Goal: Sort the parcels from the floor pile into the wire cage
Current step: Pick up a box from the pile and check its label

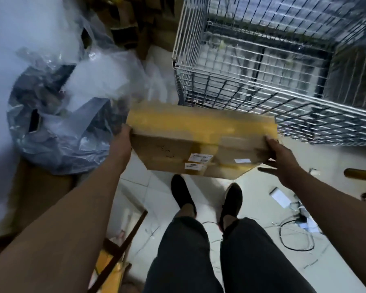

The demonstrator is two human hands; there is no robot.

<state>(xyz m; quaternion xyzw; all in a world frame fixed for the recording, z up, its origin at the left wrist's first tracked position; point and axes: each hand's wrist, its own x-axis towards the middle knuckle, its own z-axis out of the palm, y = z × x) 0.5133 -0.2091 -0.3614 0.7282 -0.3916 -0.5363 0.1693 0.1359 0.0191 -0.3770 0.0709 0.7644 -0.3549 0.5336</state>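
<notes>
Head view: a person stands on the tiled floor [262, 187], feet under a cardboard parcel [201, 142] held in the air in front of the body. The left hand [123, 138] holds the parcel's left end, its fingers hidden round and beneath the cardboard. The right hand [283, 157] grips the right end, with the thumb on top and the fingers under the bottom face. Shipping labels show on the face turned toward the person.

The parcel's long axis runs left to right between the two hands. The wire cage [262, 81] stands just beyond it, ahead and to the right, open at the top. The cage's near mesh wall slants away to the right, roughly in line with the parcel's long side, and the parcel's far right corner overlaps that wall in the picture. Motion blur leaves it unclear whether the parcel is already above the rim.

The right hand is nearer the cage, so the move probably goes forward and rightward over that wall. A heap of plastic bags [72, 113] lies to the left, and loose cables [298, 235] lie to the right.
</notes>
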